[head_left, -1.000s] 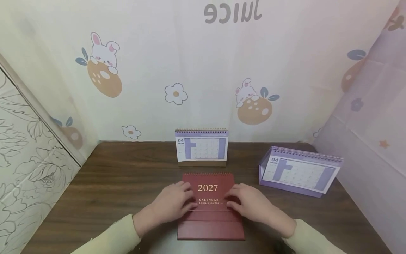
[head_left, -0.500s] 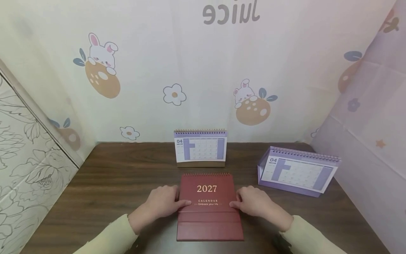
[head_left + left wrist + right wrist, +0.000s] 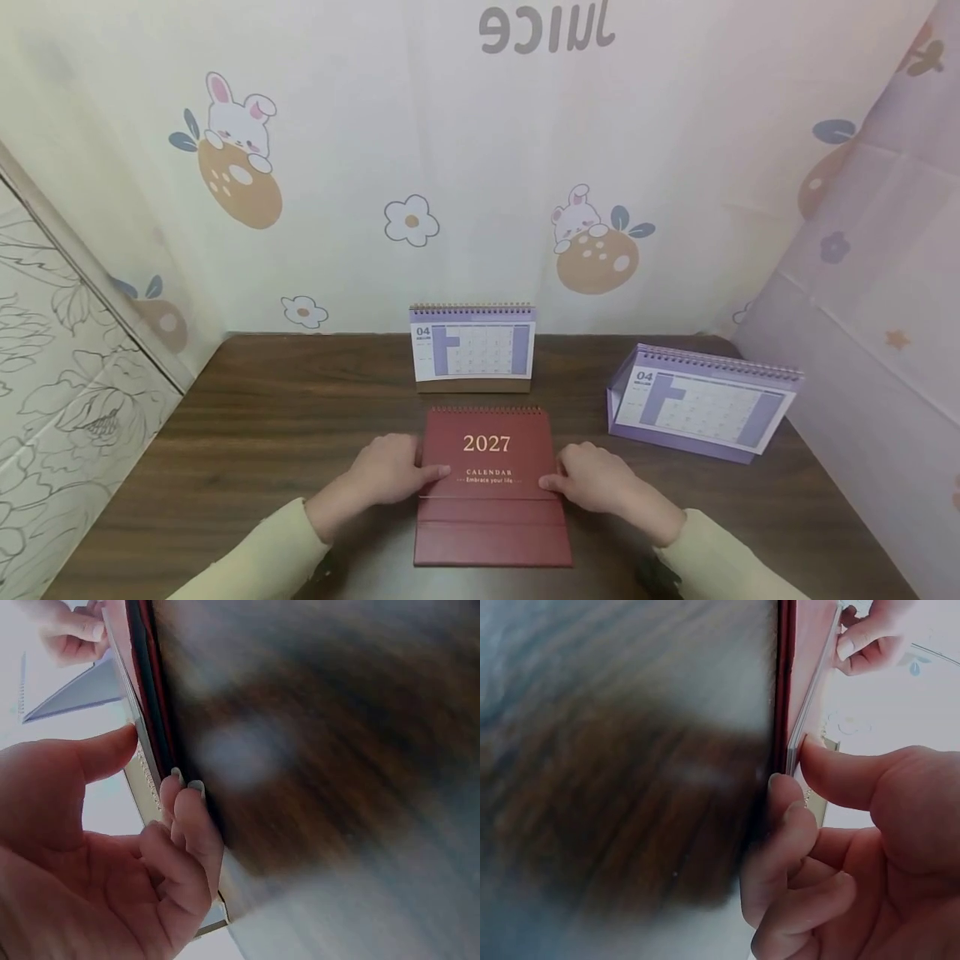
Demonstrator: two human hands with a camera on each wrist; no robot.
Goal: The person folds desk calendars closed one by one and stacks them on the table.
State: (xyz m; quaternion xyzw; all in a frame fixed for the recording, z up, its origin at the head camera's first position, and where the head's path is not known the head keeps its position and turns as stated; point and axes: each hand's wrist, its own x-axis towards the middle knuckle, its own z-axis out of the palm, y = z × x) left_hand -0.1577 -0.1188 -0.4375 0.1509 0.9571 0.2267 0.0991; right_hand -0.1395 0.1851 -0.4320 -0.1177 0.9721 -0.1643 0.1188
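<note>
A dark red desk calendar (image 3: 489, 533) marked 2027 lies folded flat at the middle front of the table, its spiral edge away from me. At its left edge my left hand (image 3: 382, 471) grips it, thumb on the cover and curled fingers at the side. My right hand (image 3: 596, 479) holds the opposite edge the same way. In the left wrist view, the left thumb and fingertips (image 3: 193, 787) pinch the calendar's thin side. The right wrist view has the right thumb (image 3: 832, 769) on top, with fingers curled against the edge.
Behind the red calendar stands a purple and white desk calendar (image 3: 474, 346) with a brown base. Another purple calendar (image 3: 701, 404) stands angled at the right. The dark wood table (image 3: 300, 392) ends at a patterned curtain (image 3: 480, 167).
Both hands have slid outward from the cover onto the red calendar's side edges, and now grip it there. The calendars stay where they were on the table.
</note>
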